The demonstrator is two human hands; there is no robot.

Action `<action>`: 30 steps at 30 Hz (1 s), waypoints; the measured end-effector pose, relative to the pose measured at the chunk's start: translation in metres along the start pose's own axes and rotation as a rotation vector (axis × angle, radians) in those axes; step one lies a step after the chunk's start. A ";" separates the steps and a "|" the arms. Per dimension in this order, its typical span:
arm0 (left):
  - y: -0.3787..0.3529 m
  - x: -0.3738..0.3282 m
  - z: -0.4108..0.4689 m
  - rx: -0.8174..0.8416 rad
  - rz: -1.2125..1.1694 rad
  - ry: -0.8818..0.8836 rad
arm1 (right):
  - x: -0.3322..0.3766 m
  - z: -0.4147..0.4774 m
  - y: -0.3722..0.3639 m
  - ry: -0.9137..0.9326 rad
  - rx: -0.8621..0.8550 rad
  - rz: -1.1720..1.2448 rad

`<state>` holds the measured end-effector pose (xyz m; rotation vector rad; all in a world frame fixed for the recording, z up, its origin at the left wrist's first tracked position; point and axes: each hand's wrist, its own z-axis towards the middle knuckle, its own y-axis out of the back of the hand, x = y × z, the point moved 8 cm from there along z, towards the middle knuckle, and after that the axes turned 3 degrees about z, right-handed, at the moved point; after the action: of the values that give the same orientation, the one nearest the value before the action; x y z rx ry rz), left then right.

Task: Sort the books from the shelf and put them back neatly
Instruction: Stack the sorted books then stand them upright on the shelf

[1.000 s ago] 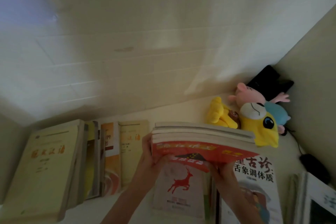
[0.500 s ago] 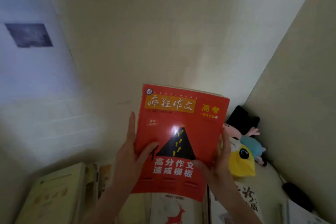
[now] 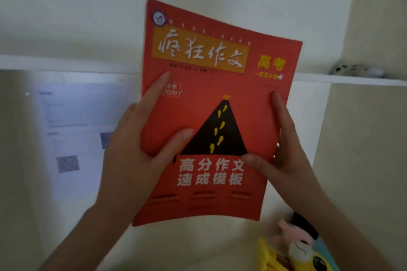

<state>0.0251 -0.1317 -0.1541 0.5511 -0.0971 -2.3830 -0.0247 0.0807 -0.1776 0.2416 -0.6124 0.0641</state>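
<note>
Head view: left fingers [image 3: 154, 93], right fingers [image 3: 279, 108] pinch red book [image 3: 204, 99].

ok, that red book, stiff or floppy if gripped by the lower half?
Likely floppy: the red book bows along its bottom edge, suggesting a soft cover. Probably light: the left hand and right hand pinch it upright by its sides. One-handed it may sag.

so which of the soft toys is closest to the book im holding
The pink toy, just under the red book's lower right corner. The yellow toy and the yellow-faced one with the big eye lie lower in the frame.
</note>
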 end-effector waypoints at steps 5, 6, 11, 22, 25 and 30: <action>0.053 -0.023 0.040 -0.087 -0.006 -0.130 | 0.048 0.049 -0.024 0.146 0.052 0.046; 0.064 -0.027 0.046 -0.107 0.002 -0.161 | 0.056 0.058 -0.029 0.166 0.066 0.059; 0.109 -0.038 0.075 -0.166 0.052 -0.245 | 0.085 0.098 -0.058 0.257 0.140 0.065; 0.137 -0.014 0.112 -0.187 0.061 -0.125 | 0.087 0.142 -0.087 0.179 0.185 0.088; 0.142 -0.001 0.145 -0.120 0.079 -0.023 | 0.084 0.168 -0.089 -0.001 0.236 0.120; 0.137 0.052 0.185 0.144 -0.009 0.479 | 0.056 0.217 -0.119 -0.447 0.418 0.101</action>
<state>-0.0035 -0.2833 0.0243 1.1739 -0.0523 -2.1975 -0.0847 -0.0884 0.0017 0.6407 -1.0554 0.2409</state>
